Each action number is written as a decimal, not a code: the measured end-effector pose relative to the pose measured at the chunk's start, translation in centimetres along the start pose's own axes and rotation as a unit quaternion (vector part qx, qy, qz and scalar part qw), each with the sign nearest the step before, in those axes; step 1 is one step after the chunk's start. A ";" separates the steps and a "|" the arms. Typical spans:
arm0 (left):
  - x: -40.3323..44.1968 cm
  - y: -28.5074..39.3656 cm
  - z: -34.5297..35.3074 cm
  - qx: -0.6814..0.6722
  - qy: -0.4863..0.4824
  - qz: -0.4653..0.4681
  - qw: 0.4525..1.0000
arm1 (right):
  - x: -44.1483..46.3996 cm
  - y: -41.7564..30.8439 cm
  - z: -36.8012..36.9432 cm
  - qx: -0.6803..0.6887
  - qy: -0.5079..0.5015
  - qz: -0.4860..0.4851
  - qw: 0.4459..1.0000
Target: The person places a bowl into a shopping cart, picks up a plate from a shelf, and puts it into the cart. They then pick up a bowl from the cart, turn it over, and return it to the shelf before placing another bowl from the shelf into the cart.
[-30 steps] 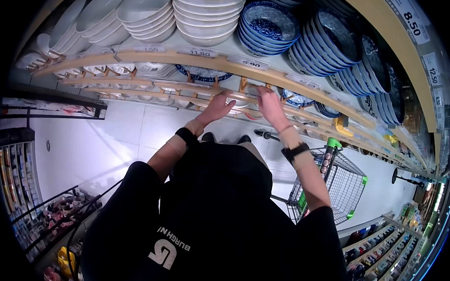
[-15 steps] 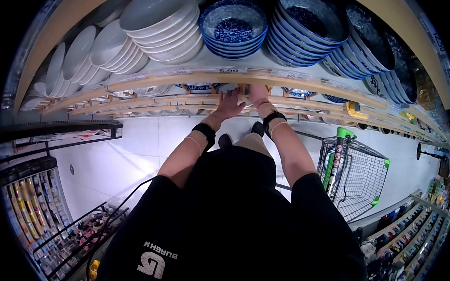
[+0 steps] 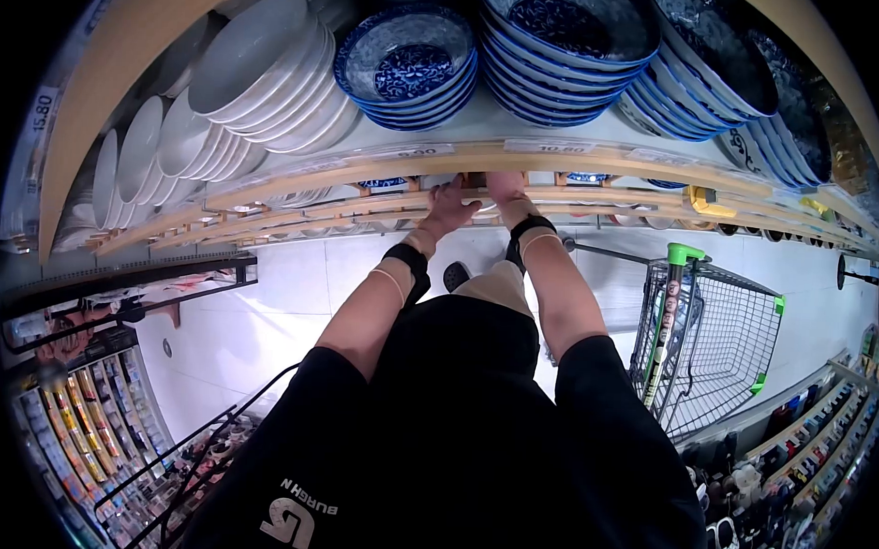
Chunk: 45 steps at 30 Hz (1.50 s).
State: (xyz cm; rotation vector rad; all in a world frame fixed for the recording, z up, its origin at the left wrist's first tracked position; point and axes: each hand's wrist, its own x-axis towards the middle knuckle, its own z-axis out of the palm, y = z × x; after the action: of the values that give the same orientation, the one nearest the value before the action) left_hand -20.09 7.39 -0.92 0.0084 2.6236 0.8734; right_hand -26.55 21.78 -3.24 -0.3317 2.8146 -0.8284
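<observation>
My left hand [image 3: 452, 203] reaches in at the front of the lower shelves, just below the upper shelf's wooden edge [image 3: 385, 168]. Its thumb stands apart from the fingers, and I see nothing held in it. Close beside it, my right hand [image 3: 506, 188] goes under the same edge, which hides its fingers. A small brown wooden-looking piece [image 3: 474, 180] shows between the two hands; whether either touches it I cannot tell. Above them on the upper shelf are a stack of blue patterned bowls [image 3: 413, 70] and a stack of larger blue bowls [image 3: 563, 61].
White bowls [image 3: 258, 65] stand stacked at the upper left. A wire shopping cart [image 3: 718, 333] with green corners is on the floor to my right. A yellow object [image 3: 705, 201] hangs on the shelf front. Racks of goods [image 3: 96, 417] lie behind me on both sides.
The view has shifted, so the bowls appear further left and the cart lower. My left hand's fingers were spread in front of the shelf and now reach closer under its edge.
</observation>
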 end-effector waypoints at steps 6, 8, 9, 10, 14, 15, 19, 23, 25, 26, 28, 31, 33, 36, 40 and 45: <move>-0.2 -0.3 0.0 -0.052 0.051 0.048 0.996 | -0.2 0.3 0.6 0.128 0.029 0.003 0.991; -0.2 -0.5 0.1 -0.060 0.065 0.050 0.995 | -0.1 0.5 1.2 0.101 0.064 -0.016 0.993; -0.2 -0.3 0.0 -0.059 0.064 0.046 0.995 | 0.0 0.4 1.1 0.096 0.063 -0.019 0.993; -0.3 -0.2 -0.1 -0.059 0.063 0.042 0.995 | -0.1 0.3 1.0 0.091 0.062 -0.022 0.994; -0.4 -0.4 0.2 -0.059 0.087 0.056 0.993 | 0.2 0.7 1.5 0.085 0.061 -0.031 0.994; -0.5 0.0 -0.2 -0.048 0.060 0.046 0.996 | 0.3 1.0 1.8 0.068 0.067 -0.047 0.994; -0.5 0.5 -0.8 -0.023 0.015 0.041 0.999 | 0.1 1.2 1.7 0.002 0.076 -0.081 0.994; 0.1 -0.9 0.7 -0.057 0.036 0.023 0.997 | -0.3 0.3 0.5 -0.016 0.076 -0.100 0.992; 0.0 -0.8 0.6 -0.052 0.029 0.024 0.998 | -0.4 0.6 1.1 -0.034 0.103 -0.119 0.987; 0.1 -0.6 0.5 -0.050 0.026 0.025 0.998 | -0.3 0.8 1.3 -0.044 0.117 -0.128 0.984; 0.3 -1.1 0.9 -0.037 0.025 0.039 0.998 | -0.3 0.6 1.0 0.011 0.106 -0.067 0.992; 0.6 -1.1 1.8 -0.022 0.090 0.055 0.994 | -1.5 -1.0 -1.0 -0.022 0.050 -0.028 0.998; 0.9 -0.7 1.7 -0.029 0.119 0.043 0.992 | -3.6 -2.6 -3.1 -0.008 0.088 -0.052 0.995; 1.0 0.1 1.2 -0.042 0.109 0.001 0.993 | -7.8 -3.4 -4.9 0.106 0.280 -0.107 0.948; 1.8 -0.4 2.1 0.026 0.152 -0.016 0.988 | -9.9 -1.5 -5.9 0.090 0.296 0.004 0.951; 1.2 0.9 1.4 0.000 0.154 -0.040 0.987 | -7.4 0.3 -5.9 -0.028 0.251 0.005 0.968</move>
State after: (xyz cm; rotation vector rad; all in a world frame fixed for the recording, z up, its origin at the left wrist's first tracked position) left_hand -20.79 9.06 -1.90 -0.2505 2.8844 0.9106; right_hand -20.96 27.01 2.30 -0.1238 3.3057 -0.9439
